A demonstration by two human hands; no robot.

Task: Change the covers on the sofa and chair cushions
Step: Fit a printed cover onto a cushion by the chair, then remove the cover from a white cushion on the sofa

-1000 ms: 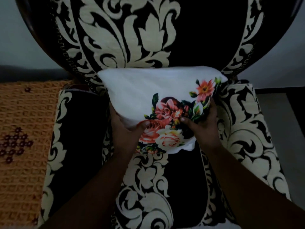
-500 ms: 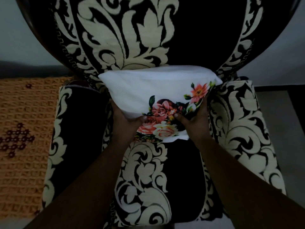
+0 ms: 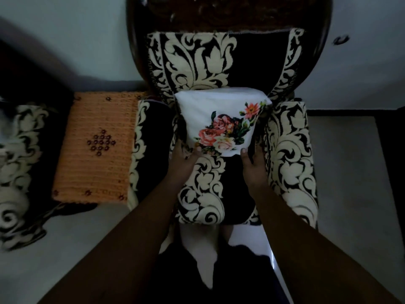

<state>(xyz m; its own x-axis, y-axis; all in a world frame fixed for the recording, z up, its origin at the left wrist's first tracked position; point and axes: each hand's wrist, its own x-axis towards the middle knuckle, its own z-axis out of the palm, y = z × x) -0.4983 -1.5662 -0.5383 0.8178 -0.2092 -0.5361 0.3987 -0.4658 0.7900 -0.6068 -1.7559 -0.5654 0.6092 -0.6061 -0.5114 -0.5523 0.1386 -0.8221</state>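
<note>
We grip the white floral cushion [image 3: 221, 119] at its near lower corners: left hand [image 3: 183, 156] and right hand [image 3: 254, 161], thumbs on the front face, fingers behind. It stands on the armchair [image 3: 289, 150] seat, leaning against the chair's backrest, long axis crosswise, face toward us. An orange mat [image 3: 96, 148] lies left of the armchair.
</note>
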